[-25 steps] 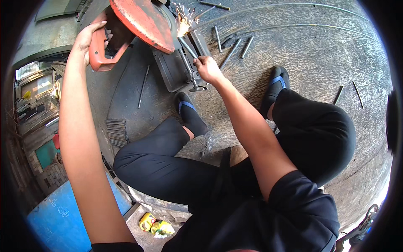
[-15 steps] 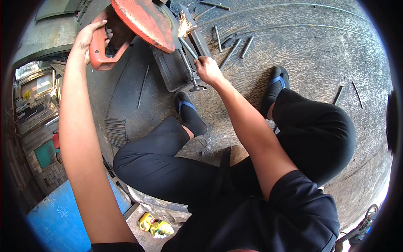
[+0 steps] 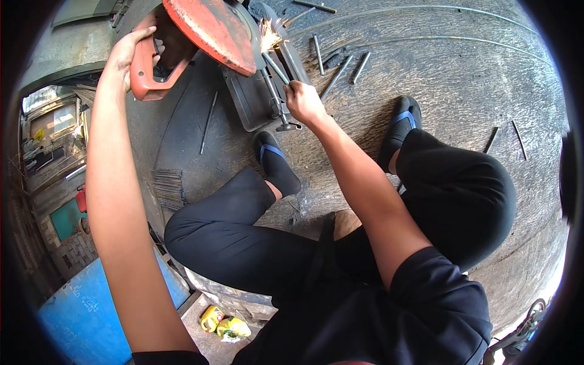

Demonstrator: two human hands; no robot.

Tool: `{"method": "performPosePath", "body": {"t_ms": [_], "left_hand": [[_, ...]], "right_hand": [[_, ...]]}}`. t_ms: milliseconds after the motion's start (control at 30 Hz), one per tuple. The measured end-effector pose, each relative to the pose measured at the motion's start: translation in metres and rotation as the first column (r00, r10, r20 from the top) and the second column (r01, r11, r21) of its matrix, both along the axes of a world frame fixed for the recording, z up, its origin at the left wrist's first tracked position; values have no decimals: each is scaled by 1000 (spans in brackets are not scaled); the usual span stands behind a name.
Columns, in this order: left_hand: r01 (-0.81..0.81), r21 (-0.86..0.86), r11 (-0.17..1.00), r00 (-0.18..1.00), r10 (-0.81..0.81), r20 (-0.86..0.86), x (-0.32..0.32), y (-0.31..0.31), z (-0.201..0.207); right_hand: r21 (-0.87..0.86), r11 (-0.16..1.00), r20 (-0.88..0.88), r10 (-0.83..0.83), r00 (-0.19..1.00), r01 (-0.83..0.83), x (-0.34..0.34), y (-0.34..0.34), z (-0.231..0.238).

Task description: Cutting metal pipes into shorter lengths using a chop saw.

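My left hand (image 3: 135,55) is wrapped round the orange handle (image 3: 146,85) of a chop saw, whose worn orange guard (image 3: 213,36) hides most of the cutting wheel. In my right hand (image 3: 304,103) is a thin metal rod (image 3: 277,69). Its far end reaches the wheel's edge, where bright sparks (image 3: 269,38) spray. Below the guard lies the saw's dark base (image 3: 248,100), with a clamp screw (image 3: 286,126) at its near end, close beside my right hand.
Several short rods (image 3: 337,76) lie on the floor right of the saw. A longer rod (image 3: 208,121) lies left of it, near a stack of dark rods (image 3: 169,187). My sandalled feet flank the work. A blue panel (image 3: 85,313) and yellow packages (image 3: 225,322) are at lower left.
Both hands keep their grips in nearly the same places. The sparks at the wheel have changed shape, and my right hand has shifted very slightly.
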State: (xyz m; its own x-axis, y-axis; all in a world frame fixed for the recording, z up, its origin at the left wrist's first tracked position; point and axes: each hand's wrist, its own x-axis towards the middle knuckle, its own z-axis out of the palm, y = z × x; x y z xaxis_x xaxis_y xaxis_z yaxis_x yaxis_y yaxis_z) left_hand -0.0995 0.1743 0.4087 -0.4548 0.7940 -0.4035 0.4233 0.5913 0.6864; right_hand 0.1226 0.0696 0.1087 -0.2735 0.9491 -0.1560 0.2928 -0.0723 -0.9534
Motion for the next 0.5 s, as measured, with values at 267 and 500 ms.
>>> {"method": "performPosePath", "body": {"t_ms": [267, 500], "left_hand": [[-13, -23, 1000, 1000, 13, 8, -8, 5, -2], [-15, -19, 1000, 1000, 15, -11, -7, 2, -1]], "right_hand": [[-4, 1000, 51, -12, 999, 12, -2, -1, -8], [-17, 999, 89, -32, 996, 34, -3, -4, -3]]}}
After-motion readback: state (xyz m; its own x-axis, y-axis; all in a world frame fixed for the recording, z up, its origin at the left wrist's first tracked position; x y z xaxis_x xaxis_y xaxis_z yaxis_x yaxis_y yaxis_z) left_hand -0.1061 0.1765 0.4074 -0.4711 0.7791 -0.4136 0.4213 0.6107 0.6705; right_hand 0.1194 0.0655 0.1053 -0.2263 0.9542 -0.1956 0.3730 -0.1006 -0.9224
